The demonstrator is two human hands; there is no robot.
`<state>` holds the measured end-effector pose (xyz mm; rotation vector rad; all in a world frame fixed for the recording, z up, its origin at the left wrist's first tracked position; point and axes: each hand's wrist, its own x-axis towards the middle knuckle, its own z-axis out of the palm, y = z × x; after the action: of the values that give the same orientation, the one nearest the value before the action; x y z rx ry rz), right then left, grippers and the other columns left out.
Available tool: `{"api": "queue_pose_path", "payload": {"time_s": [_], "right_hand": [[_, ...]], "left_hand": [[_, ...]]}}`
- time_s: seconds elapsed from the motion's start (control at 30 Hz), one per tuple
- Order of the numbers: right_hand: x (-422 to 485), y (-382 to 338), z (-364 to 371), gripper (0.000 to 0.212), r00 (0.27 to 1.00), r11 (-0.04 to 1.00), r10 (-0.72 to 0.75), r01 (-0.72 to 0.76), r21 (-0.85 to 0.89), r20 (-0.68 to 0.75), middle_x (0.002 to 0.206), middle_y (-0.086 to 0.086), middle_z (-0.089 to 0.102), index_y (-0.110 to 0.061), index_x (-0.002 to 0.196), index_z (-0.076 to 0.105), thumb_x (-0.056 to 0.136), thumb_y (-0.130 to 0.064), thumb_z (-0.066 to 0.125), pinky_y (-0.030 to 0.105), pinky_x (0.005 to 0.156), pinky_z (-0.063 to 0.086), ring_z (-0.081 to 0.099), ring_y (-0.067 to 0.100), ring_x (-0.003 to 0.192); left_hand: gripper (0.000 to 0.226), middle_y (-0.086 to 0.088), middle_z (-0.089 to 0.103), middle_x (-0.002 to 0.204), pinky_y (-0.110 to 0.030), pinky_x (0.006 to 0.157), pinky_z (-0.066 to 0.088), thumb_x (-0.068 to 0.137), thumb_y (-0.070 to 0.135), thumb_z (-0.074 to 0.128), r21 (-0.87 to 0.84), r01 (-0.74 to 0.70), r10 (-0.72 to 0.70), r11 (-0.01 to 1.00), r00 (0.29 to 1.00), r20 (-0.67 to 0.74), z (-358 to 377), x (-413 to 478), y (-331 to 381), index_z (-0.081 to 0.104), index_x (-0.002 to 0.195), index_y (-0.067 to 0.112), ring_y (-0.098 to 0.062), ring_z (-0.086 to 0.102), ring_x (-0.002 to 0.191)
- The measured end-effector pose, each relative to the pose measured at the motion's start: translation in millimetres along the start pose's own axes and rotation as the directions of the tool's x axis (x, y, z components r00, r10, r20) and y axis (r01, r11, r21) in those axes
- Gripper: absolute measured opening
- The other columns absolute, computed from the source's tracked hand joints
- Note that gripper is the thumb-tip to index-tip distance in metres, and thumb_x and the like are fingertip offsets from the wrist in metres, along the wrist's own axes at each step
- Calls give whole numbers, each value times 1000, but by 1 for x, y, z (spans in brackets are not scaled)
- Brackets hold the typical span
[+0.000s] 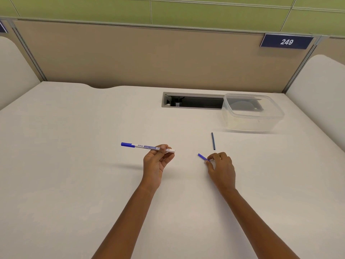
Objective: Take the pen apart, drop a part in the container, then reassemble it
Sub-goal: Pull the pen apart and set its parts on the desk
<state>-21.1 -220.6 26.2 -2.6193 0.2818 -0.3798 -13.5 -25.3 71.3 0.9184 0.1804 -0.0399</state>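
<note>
The right hand (221, 168) hides the blue piece's (202, 157) near end, possibly its tip.

Both forearms reach forward; left hand (155, 161) curls round a white blue-capped marker pen (145, 147), right hand (222, 167) pinches a small blue plastic piece (202, 157).

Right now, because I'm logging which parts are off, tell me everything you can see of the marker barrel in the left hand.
The marker barrel is a slim white tube, plastic by its look, with blue lettering along it and a blue cap on its left end. Its right end is plain white. It is held roughly level, cap pointing left, above the white table. The left hand pinches it near the right end; nothing else touches it.
</note>
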Motion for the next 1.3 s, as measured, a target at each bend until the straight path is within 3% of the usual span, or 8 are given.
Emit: {"api": "queue_pose_path", "payload": {"time_s": [0.23, 0.4, 0.6, 0.67, 0.8, 1.0, 1.13, 1.3], "right_hand": [[0, -1, -1, 17, 999, 999, 26, -27, 38, 28, 103, 14, 58, -9, 99, 63, 85, -18, 59, 39, 75, 45, 52, 31, 96], [2, -8, -5, 15, 998, 964, 45, -53, 259, 36, 108, 14, 54, -9, 100, 61, 85, -11, 58, 38, 83, 47, 55, 30, 101], [0, -33, -6, 10, 992, 867, 27, -83, 492, 120, 92, 6, 62, -10, 88, 64, 87, -11, 54, 5, 62, 39, 56, 16, 81], [2, -44, -9, 19, 960, 802, 42, -199, 564, 278, 84, 3, 64, -11, 84, 66, 91, -18, 50, 3, 60, 39, 57, 16, 77], [4, -61, -15, 41, 776, 630, -43, -468, 620, 629, 82, 4, 65, -11, 86, 67, 94, -41, 39, 27, 74, 46, 60, 17, 76], [6, -63, -14, 24, 714, 525, -116, -546, 653, 690, 75, -1, 65, -18, 83, 69, 90, -33, 51, 21, 68, 48, 63, 5, 60], [8, -59, -12, 15, 723, 519, -77, -559, 646, 687, 78, -4, 65, -20, 82, 67, 88, -28, 56, 21, 69, 44, 60, 8, 69], [12, -58, -11, 10, 802, 537, -1, -503, 677, 597, 79, -3, 63, -14, 90, 65, 85, -22, 61, 14, 59, 46, 58, 7, 67]], "left_hand": [[20, 7, 70, 60, -18, 58, 57, 92, 5, 46, -28, 26, -26, 999, 1000, -8, -3, 0, -2, 60, 77, 6, -8, 68, 60], [20, 5, 69, 59, -18, 57, 56, 91, 6, 47, -39, 60, -60, 997, 998, 4, -4, 1, -3, 60, 76, 7, -8, 68, 60], [20, 3, 69, 58, -18, 55, 56, 91, 12, 49, 55, 144, -148, 988, 987, 68, -3, 0, -9, 62, 76, 8, -8, 66, 54], [21, 4, 69, 58, -17, 51, 53, 91, 18, 50, 175, 186, -209, 967, 970, 126, -1, -3, -10, 62, 75, 10, -6, 62, 51], [33, 6, 64, 53, -16, 45, 47, 94, 27, 44, 416, 231, -346, 880, 911, 226, 4, -8, -14, 61, 69, 14, -6, 56, 46], [50, 4, 49, 51, -18, 43, 38, 96, 39, 35, 633, 213, -454, 744, 857, 244, 7, -10, -16, 51, 55, 14, -7, 46, 43], [49, 2, 50, 51, -18, 45, 37, 95, 41, 38, 716, 170, -408, 677, 897, 173, 3, -8, -18, 56, 57, 15, -7, 47, 41], [41, 0, 55, 58, -24, 52, 39, 96, 32, 41, 795, 54, -143, 604, 989, 41, -5, 0, -24, 60, 65, 13, -14, 50, 52]]}}
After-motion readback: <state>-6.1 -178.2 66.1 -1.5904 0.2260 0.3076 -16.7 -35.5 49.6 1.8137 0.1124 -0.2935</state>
